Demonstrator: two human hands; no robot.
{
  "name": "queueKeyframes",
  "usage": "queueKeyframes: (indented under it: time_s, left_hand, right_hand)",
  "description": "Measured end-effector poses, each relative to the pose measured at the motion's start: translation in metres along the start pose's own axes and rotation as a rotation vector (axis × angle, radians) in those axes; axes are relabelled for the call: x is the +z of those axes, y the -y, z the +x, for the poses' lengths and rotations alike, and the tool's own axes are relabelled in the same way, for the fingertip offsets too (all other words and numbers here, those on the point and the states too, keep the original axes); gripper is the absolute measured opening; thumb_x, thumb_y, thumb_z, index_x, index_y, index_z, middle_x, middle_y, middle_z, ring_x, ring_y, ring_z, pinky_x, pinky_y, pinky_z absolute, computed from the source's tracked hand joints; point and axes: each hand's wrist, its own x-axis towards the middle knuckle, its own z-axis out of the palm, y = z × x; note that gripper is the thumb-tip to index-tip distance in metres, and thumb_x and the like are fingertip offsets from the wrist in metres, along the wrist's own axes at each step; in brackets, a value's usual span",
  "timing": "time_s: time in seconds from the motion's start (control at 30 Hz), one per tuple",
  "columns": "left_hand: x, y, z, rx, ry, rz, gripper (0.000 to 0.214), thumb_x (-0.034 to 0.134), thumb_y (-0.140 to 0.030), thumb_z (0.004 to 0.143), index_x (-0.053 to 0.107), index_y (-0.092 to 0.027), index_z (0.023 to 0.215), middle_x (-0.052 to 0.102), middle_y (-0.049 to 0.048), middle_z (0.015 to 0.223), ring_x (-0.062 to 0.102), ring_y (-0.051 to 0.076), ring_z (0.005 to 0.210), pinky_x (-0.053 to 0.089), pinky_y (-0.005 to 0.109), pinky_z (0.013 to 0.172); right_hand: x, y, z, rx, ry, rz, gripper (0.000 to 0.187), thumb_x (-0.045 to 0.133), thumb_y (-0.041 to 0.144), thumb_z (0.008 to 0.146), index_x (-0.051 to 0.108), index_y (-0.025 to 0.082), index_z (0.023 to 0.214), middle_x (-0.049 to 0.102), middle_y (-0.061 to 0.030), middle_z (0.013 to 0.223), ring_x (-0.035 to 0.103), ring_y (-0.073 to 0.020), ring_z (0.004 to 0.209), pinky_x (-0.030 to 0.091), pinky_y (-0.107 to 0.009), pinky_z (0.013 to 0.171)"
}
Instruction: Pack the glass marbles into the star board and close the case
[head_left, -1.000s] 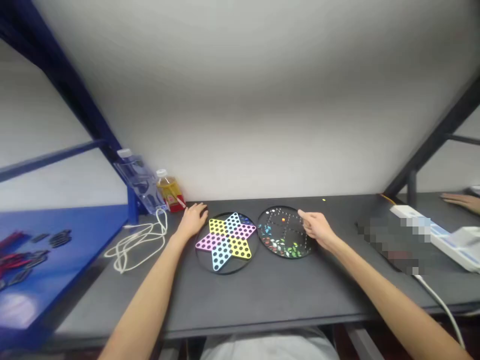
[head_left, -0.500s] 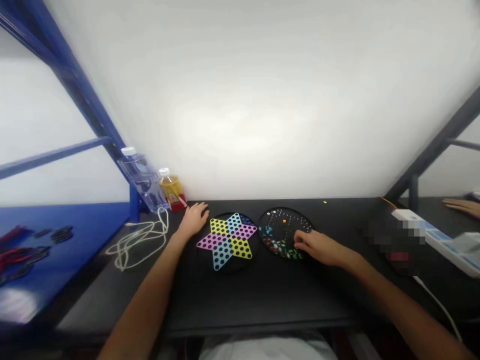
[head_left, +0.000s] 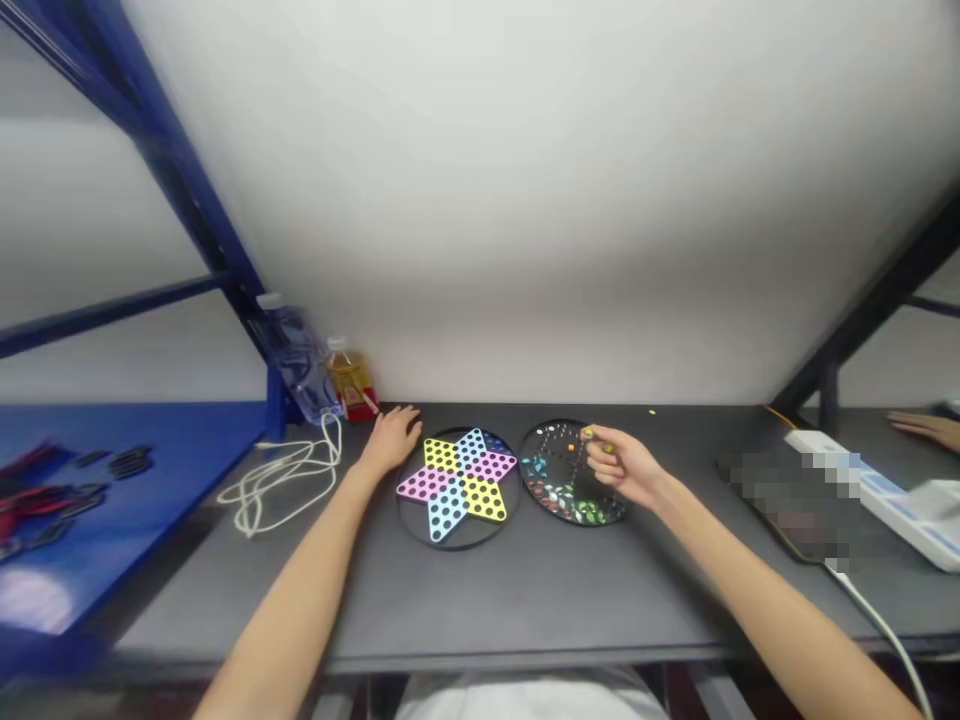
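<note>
My right hand (head_left: 624, 468) is raised over the round black tray (head_left: 564, 462), its fingers pinched together. Small yellow marbles (head_left: 589, 433) show at the fingertips and between the fingers. Small glass pieces in white, blue, red and green lie in the tray, the green ones (head_left: 591, 514) along its near rim. Flat on the table, my left hand (head_left: 391, 440) rests with fingers stretched out and holds nothing. Between the hands lies a star-shaped Chinese checkers board (head_left: 457, 483), with yellow, pink and blue points full of holes, in a round black base. Dark blue pieces (head_left: 495, 441) sit at its far right.
A white cord (head_left: 285, 485), a clear bottle (head_left: 300, 365) and a yellow-red bottle (head_left: 352, 385) stand or lie at left. To the right are a dark, blurred-out device (head_left: 787, 510), a white power strip (head_left: 877, 500) and another person's hand (head_left: 926, 428). A wall rises behind.
My right hand has lifted from the tray's right edge and turned, with yellow marbles now showing in its fingers. My left hand stays in place.
</note>
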Motion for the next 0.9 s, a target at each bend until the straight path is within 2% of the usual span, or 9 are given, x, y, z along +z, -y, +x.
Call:
queueKeyframes:
  time_s: [0.13,0.23,0.33,0.5,0.67,0.77,0.9]
  left_hand:
    - [0.001,0.0,0.0,0.01,0.002,0.049,0.044,0.041,-0.036,0.093,0.059,-0.018,0.128,0.054,0.0125,0.139,0.042,0.03,0.134,0.031,0.05,0.109]
    - [0.001,0.0,0.0,0.015,0.003,0.052,0.044,0.04,-0.036,0.094,0.059,-0.019,0.129,0.054,0.0118,0.139,0.041,0.03,0.134,0.03,0.05,0.11]
    - [0.0,-0.001,-0.001,0.017,-0.004,0.043,0.043,0.041,-0.036,0.093,0.059,-0.019,0.129,0.054,0.0119,0.139,0.042,0.031,0.133,0.03,0.051,0.11]
    - [0.0,0.0,-0.003,0.02,-0.021,0.037,0.042,0.04,-0.035,0.094,0.06,-0.019,0.127,0.054,0.012,0.139,0.042,0.031,0.133,0.029,0.052,0.11]
    - [0.001,0.001,-0.007,0.026,-0.021,0.03,0.044,0.04,-0.035,0.094,0.059,-0.018,0.129,0.053,0.0128,0.139,0.041,0.031,0.134,0.029,0.053,0.111]
    - [-0.002,0.0,-0.009,0.024,-0.009,0.026,0.043,0.041,-0.035,0.094,0.059,-0.019,0.129,0.053,0.0123,0.14,0.041,0.031,0.134,0.028,0.053,0.111]
    - [-0.003,-0.001,-0.01,0.029,-0.012,0.021,0.043,0.042,-0.035,0.093,0.06,-0.018,0.128,0.053,0.0135,0.139,0.043,0.03,0.133,0.029,0.051,0.111]
  right_hand:
    - [0.03,0.001,0.028,-0.065,-0.002,0.23,0.032,0.055,0.05,0.086,0.049,0.02,0.076,0.026,0.0088,0.052,0.014,-0.0063,0.04,0.015,-0.019,0.035]
    - [0.057,-0.005,0.048,-0.085,-0.038,0.273,0.041,0.057,0.047,0.085,0.036,0.021,0.062,0.027,0.0078,0.051,0.017,-0.0057,0.038,0.016,-0.019,0.033]
    - [0.086,-0.018,0.063,-0.085,-0.104,0.272,0.048,0.058,0.044,0.085,0.027,0.022,0.057,0.023,0.0084,0.047,0.019,-0.0055,0.036,0.016,-0.02,0.032]
    - [0.124,-0.04,0.073,-0.103,-0.13,0.236,0.048,0.06,0.049,0.083,0.033,0.021,0.054,0.025,0.009,0.043,0.022,-0.0054,0.034,0.016,-0.02,0.032]
    - [0.134,-0.053,0.079,-0.141,-0.14,0.158,0.049,0.064,0.051,0.08,0.038,0.021,0.052,0.028,0.0088,0.04,0.025,-0.0055,0.032,0.019,-0.021,0.033]
    - [0.132,-0.057,0.08,-0.191,-0.16,0.071,0.049,0.062,0.052,0.082,0.042,0.02,0.05,0.032,0.0072,0.04,0.032,-0.0069,0.033,0.029,-0.022,0.037]
    - [0.128,-0.058,0.079,-0.256,-0.165,-0.022,0.049,0.058,0.051,0.085,0.048,0.019,0.05,0.037,0.006,0.038,0.036,-0.0076,0.036,0.042,-0.025,0.05]
